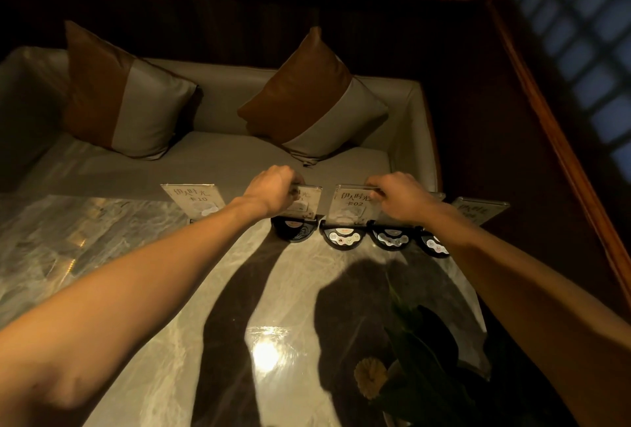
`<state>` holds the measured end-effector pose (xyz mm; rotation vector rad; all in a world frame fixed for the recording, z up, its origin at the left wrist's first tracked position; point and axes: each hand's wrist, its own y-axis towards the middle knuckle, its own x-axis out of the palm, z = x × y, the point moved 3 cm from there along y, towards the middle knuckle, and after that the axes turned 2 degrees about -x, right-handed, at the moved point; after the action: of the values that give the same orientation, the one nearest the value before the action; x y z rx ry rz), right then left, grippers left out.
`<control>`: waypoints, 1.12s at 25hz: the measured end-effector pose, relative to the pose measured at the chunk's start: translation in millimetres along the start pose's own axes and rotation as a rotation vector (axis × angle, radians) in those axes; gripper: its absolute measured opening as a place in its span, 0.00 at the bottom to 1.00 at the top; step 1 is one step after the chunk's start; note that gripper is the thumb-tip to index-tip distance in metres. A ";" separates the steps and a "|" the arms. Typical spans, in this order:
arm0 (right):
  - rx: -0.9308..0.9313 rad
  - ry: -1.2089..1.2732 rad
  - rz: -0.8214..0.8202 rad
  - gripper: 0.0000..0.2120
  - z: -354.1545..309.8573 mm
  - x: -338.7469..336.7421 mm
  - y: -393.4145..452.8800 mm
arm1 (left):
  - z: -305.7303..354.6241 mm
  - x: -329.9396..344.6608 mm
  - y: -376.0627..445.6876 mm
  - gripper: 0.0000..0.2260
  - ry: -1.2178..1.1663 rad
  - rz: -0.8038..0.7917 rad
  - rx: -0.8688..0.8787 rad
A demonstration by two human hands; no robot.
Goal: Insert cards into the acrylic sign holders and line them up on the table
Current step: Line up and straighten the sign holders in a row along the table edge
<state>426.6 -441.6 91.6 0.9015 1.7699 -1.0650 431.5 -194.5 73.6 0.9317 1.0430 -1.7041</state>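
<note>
Now left hand [273,193] pinching one sign holder [305,203] top, right hand [399,193] pinching next holder [350,204].

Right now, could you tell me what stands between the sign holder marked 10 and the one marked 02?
In the head view, one more sign holder on a black base stands between the 10 holder and the 02 holder; the left hand covers much of it.

The table [143,276] is pale grey-green marble with cloudy veining (glossy, with a bright glare spot). Two cushions [307,99] in the upper half are tan-brown and silver-grey. At lower right a flower [370,377] is yellow among dark green leaves.
</note>
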 end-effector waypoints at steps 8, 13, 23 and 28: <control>0.028 0.071 0.004 0.08 2.1 2.7 1.0 | -4.7 1.8 0.5 0.12 -0.031 -0.008 -0.019; -0.018 0.027 0.015 0.09 -6.0 -0.8 3.6 | -4.6 3.0 1.3 0.12 -0.042 -0.013 -0.003; 0.010 0.066 0.017 0.09 2.8 4.6 4.6 | -2.8 5.8 1.6 0.11 -0.054 0.008 -0.005; 0.024 0.074 0.036 0.08 1.3 4.5 6.2 | -7.9 1.9 -1.0 0.12 -0.063 0.004 -0.010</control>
<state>430.7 -439.8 85.3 0.9957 1.7975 -1.0439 431.1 -187.5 69.3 0.8680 1.0060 -1.7124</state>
